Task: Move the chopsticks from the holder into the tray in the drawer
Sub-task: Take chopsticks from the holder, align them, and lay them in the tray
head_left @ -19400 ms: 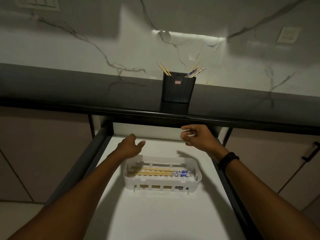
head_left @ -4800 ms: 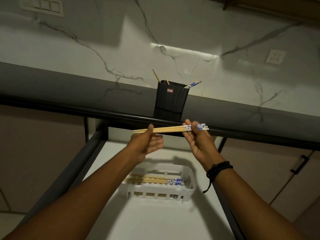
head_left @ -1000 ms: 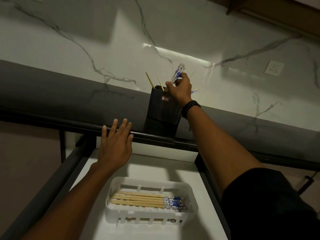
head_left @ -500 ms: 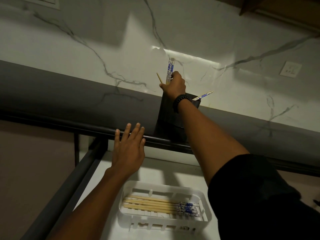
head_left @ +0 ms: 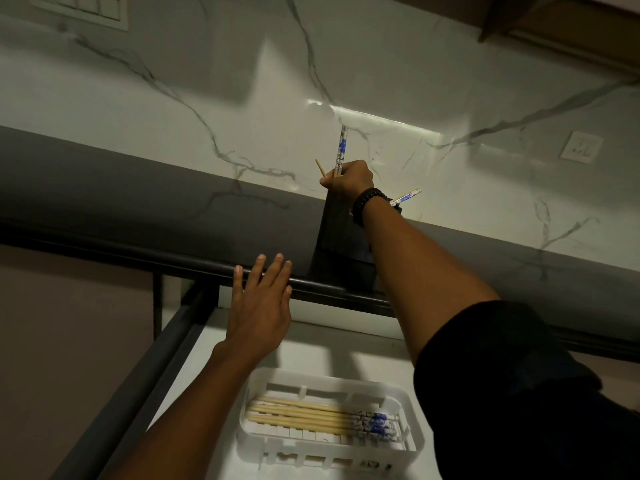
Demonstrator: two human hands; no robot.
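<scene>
Meanwhile tray (head_left: 330,441) holds chopsticks (head_left: 311,415); holder (head_left: 341,244) few.

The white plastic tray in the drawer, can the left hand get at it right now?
Probably yes. The left hand is open and holds nothing, hovering by the counter edge just beyond the white plastic tray, whose open top is uncovered; only the wooden chopsticks lie inside.

You're in a home kitchen: a dark counter (head_left: 138,202) runs under a marble-look backsplash (head_left: 207,98) with a switch plate (head_left: 83,5) and a socket (head_left: 581,147). Below the counter, an open drawer (head_left: 311,351) holds a cutlery tray (head_left: 311,448).
</scene>
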